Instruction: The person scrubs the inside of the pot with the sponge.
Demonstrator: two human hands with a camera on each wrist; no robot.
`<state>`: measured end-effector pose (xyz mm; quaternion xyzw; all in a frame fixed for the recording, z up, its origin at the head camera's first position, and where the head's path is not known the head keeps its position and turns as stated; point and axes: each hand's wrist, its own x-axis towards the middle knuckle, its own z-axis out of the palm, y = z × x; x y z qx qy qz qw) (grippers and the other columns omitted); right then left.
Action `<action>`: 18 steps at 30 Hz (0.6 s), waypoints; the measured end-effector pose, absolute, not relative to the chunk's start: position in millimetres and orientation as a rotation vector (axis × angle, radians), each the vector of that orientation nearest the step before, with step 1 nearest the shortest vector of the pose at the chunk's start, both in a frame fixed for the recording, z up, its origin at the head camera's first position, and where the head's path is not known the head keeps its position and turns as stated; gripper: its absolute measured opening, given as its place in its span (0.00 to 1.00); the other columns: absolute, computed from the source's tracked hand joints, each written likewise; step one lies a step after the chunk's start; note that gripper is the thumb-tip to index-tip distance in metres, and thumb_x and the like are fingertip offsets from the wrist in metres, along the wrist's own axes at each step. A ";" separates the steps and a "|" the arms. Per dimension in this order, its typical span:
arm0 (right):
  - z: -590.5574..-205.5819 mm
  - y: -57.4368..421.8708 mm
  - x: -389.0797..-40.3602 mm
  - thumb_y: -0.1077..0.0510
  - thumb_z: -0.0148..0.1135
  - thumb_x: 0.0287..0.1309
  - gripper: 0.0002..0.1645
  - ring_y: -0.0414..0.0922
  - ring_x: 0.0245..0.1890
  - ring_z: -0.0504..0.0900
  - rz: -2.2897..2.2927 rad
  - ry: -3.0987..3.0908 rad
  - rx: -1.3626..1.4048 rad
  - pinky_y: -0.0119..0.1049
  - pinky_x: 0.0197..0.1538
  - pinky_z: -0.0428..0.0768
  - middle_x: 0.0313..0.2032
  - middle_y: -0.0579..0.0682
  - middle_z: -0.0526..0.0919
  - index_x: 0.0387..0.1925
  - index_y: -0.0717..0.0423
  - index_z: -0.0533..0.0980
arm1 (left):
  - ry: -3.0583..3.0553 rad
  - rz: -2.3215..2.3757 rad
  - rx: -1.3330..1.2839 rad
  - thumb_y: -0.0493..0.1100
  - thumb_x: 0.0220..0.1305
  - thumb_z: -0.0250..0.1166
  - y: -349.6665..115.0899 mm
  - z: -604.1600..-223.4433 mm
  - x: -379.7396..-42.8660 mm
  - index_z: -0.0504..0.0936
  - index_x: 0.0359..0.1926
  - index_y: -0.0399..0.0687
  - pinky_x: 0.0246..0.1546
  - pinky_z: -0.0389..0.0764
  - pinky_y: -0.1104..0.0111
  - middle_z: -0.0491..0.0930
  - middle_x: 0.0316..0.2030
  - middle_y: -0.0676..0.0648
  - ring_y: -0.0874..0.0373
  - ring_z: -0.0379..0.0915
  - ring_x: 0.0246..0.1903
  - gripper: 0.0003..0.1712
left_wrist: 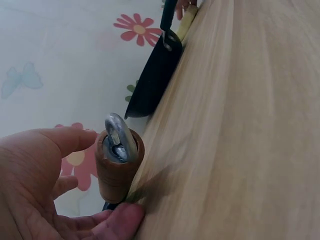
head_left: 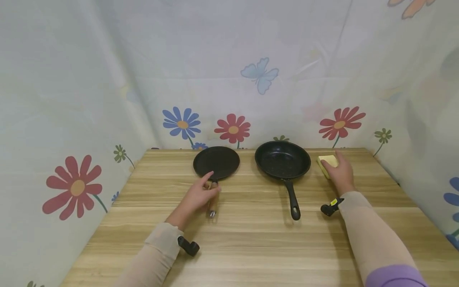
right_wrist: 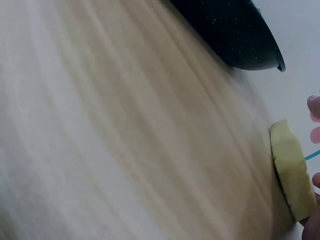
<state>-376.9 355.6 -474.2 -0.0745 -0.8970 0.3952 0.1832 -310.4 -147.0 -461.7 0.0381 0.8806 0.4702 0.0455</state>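
Observation:
My left hand (head_left: 201, 193) is at the wooden handle (left_wrist: 117, 172) of a flat black pan (head_left: 216, 161), at the left of the table. In the left wrist view its fingers and thumb stand spread around the handle, which ends in a metal hanging loop (left_wrist: 121, 137). At the right, my right hand (head_left: 341, 173) reaches over a yellow sponge (head_left: 328, 163), thumb on the near side and fingers toward the far side. The right wrist view has the sponge (right_wrist: 291, 170) lying on the table, fingertips right beside it; most of that hand is out of frame.
A deeper black frying pan (head_left: 282, 159) lies between the hands, its black handle (head_left: 292, 199) pointing toward me. All rest on a wood-grain table (head_left: 251, 247). A curtain (head_left: 201, 71) printed with flowers and butterflies hangs close behind the back edge and along both sides.

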 end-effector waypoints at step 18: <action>-493.3 350.3 -374.6 0.52 0.58 0.65 0.31 0.71 0.66 0.64 0.925 -2.566 -0.305 0.61 0.68 0.61 0.66 0.75 0.66 0.63 0.69 0.73 | 2.662 1.545 0.159 0.45 0.60 0.74 -147.9 -480.3 -310.7 0.74 0.69 0.50 0.34 0.81 0.63 0.76 0.59 0.35 0.45 0.79 0.47 0.37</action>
